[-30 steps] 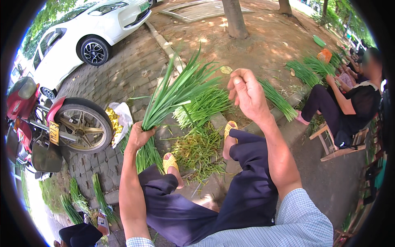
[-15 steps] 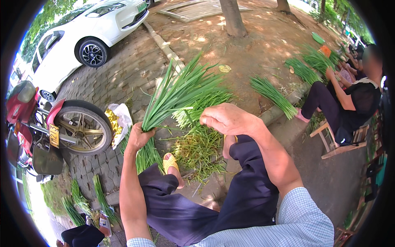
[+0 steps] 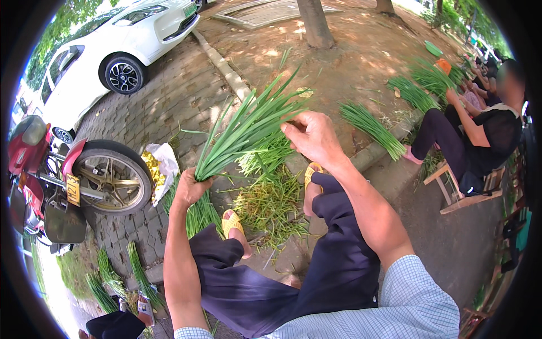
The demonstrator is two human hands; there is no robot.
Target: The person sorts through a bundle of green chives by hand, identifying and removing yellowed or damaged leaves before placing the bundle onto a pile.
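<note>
My left hand (image 3: 192, 186) is wrapped round the lower ends of a bunch of garlic chives (image 3: 245, 130), whose long flat green leaves fan up and to the right. At the right side of those leaves is my right hand (image 3: 313, 134), thumb and fingers pinched together. Whatever is between its fingertips is too small to make out. Behind the held bunch lies a pile of chives (image 3: 265, 155) with pale stems toward me. Yellowed trimmings (image 3: 271, 212) are heaped between my yellow slippers (image 3: 232, 222). More chives (image 3: 201, 217) lie below my left hand.
A red motorcycle's front wheel (image 3: 116, 178) stands at left beside a white and gold plastic bag (image 3: 161, 166). Farther back is a white car (image 3: 135, 34). A kerb (image 3: 223, 65) runs past a tree trunk (image 3: 314, 25). At right a person (image 3: 480, 130) sits near chive bundles (image 3: 372, 129).
My right hand has moved up and slightly right, turning so its fingertips meet the leaves. The bunch in my left hand has tilted a little to the right.
</note>
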